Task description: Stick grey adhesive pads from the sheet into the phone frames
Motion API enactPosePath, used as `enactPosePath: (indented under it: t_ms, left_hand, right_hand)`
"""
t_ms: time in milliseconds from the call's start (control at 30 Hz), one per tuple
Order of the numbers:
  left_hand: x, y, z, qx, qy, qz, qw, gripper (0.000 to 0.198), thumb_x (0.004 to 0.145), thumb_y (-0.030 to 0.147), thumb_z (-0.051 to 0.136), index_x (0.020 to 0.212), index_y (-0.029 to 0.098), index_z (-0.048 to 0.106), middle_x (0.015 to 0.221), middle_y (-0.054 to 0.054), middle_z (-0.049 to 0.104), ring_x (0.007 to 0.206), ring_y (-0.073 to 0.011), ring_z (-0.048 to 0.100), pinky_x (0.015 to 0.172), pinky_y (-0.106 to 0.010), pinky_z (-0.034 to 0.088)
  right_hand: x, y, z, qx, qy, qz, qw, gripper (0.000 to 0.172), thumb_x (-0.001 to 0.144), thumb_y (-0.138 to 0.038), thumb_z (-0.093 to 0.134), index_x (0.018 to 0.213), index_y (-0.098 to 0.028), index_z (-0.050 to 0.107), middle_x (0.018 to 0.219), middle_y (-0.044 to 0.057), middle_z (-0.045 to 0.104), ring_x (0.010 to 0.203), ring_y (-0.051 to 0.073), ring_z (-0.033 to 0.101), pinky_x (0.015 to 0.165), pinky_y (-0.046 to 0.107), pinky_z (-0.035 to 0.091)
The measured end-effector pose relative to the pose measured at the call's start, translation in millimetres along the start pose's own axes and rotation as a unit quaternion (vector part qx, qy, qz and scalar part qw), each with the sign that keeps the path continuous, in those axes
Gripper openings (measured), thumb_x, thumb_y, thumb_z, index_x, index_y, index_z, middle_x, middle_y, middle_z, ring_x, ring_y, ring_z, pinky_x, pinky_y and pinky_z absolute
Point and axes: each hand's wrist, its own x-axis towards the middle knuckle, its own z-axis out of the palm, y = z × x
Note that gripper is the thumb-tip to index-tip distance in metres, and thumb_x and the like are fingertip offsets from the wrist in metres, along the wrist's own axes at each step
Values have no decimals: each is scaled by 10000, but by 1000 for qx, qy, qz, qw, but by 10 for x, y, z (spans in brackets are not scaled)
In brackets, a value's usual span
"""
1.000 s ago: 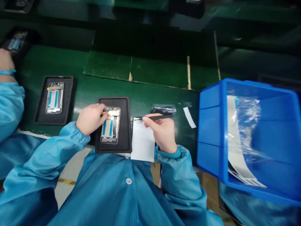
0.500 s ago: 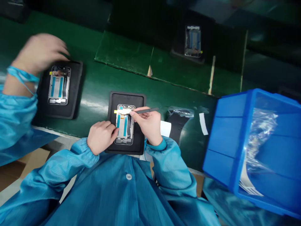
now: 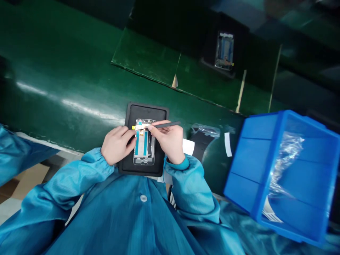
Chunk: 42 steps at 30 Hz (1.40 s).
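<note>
An opened phone (image 3: 145,160) lies in a black tray (image 3: 148,109), its inside showing blue strips, a dark flex cable and a yellow tab (image 3: 134,128) at the upper left edge. My left hand (image 3: 116,144) is bent at the phone's left side, thumb and index finger closed on its edge near that tab. Between the fingers of my right hand (image 3: 172,141) is a pair of black tweezers (image 3: 167,124), pointing left. Their tips reach the upper part of the phone, where a pale strip lies; the fingertips partly hide the contact.
A blue bin (image 3: 251,159) holding clear plastic wrap (image 3: 287,152) stands at the right. Nearby lie a black sheet (image 3: 200,140) and white paper pieces (image 3: 227,144). Another opened phone (image 3: 224,51) rests in a dark tray across the green table (image 3: 79,85). A co-worker's blue sleeve (image 3: 13,152) shows at left.
My left hand has shifted up along the phone's left edge, closer to the yellow tab. The co-worker's hand and its phone tray at left are now out of view.
</note>
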Motion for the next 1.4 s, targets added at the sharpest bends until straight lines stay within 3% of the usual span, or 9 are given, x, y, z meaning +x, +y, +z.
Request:
enactPosePath:
  t_ms: [133,667,1400]
  left_hand:
    - [53,-29,60,9,27,-1,1000,256,985,273,475,1090,187,692,885,-64,662,851,-223,604,787,-350,495]
    - [41,-54,126,27,64,28,997,227,967,260,510,1078,175,689,839,-52,632,803,-214,574,739,-343,485]
    - [64,-44,120,37,59,30,997,251,974,272,499,1101,173,691,851,-56,641,808,-217,575,738,-348,484]
  right_hand:
    - [3,18,-8,-2,0,-1,1000,205,753,-356,811,817,-177,733,724,49,772,649,206,749,589,293,599]
    - [10,52,-29,-13,-16,-14,1000,212,768,-373,804,841,-183,740,754,47,786,702,217,771,642,309,628]
    - [9,-19,-21,-30,-10,-14,999,181,770,-345,792,810,-178,732,746,52,779,659,195,753,626,306,627]
